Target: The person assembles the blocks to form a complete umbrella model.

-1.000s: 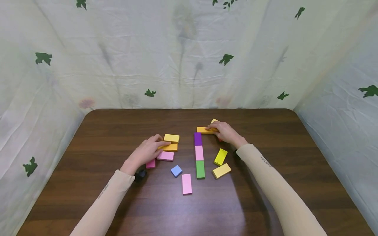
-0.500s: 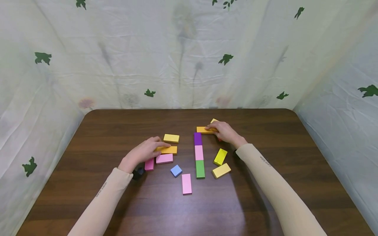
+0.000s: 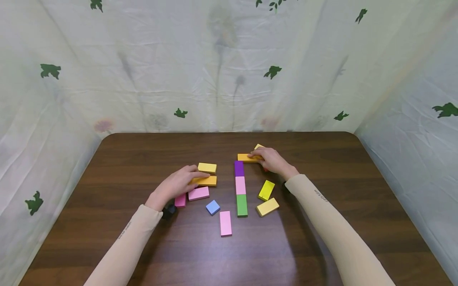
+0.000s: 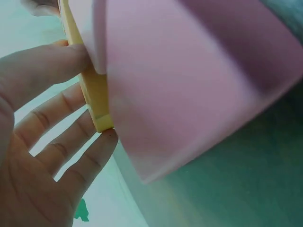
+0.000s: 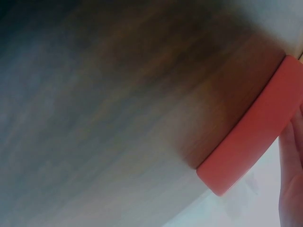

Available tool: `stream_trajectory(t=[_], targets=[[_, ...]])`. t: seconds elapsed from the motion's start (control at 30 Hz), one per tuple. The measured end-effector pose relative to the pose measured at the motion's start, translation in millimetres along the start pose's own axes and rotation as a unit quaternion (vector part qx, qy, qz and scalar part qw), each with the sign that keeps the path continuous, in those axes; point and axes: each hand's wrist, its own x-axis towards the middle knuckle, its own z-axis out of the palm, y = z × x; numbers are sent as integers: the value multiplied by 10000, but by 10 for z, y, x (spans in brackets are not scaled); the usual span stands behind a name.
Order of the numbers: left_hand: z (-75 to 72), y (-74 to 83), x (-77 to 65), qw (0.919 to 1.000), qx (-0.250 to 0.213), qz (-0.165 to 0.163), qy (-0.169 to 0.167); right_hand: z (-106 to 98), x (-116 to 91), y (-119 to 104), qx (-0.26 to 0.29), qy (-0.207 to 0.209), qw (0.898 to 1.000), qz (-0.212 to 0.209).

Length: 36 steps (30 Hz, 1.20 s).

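Note:
In the head view my left hand [image 3: 176, 184] pinches an orange block [image 3: 209, 181] between thumb and fingers. The left wrist view has the thumb on one face of that yellowish block [image 4: 97, 101], the other fingers along the far side. A pink block [image 3: 198, 194] and a magenta block [image 3: 180, 200] lie just below this hand; a yellow block [image 3: 207, 168] lies beyond it. My right hand [image 3: 273, 161] grips the right part of another orange block [image 3: 244, 157], lying across the top of a purple block [image 3: 239, 169]. Beside its fingers is a red block [image 5: 253, 127].
Below the purple block, a pink block [image 3: 240, 185] and a green block [image 3: 241, 205] continue the column. Around it lie a blue block [image 3: 212, 207], a pink block [image 3: 226, 223], a bright yellow block [image 3: 266, 190] and a pale yellow block [image 3: 267, 207]. The wooden table [image 3: 143, 151] meets a curtain behind.
My left hand has drawn the orange block slightly nearer, then a little right, away from the yellow block. The pink and magenta blocks beside it shifted slightly. My right hand has stayed put.

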Motion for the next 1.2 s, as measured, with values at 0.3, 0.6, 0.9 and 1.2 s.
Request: stream_trajectory(t=[0.3, 0.6, 0.9, 1.2], targets=[[-14, 13, 72, 9995, 127, 75, 297, -1, -7, 7, 42, 39, 10000, -7], [-71, 79, 281, 9970, 77, 240, 728, 1, -16, 3, 4, 17, 10000, -71], [-101, 118, 486, 9974, 32, 23, 715, -9, -17, -8, 70, 62, 9999, -119], [-102, 80, 673, 9975, 92, -165, 677, -9, -7, -14, -32, -52, 10000, -31]])
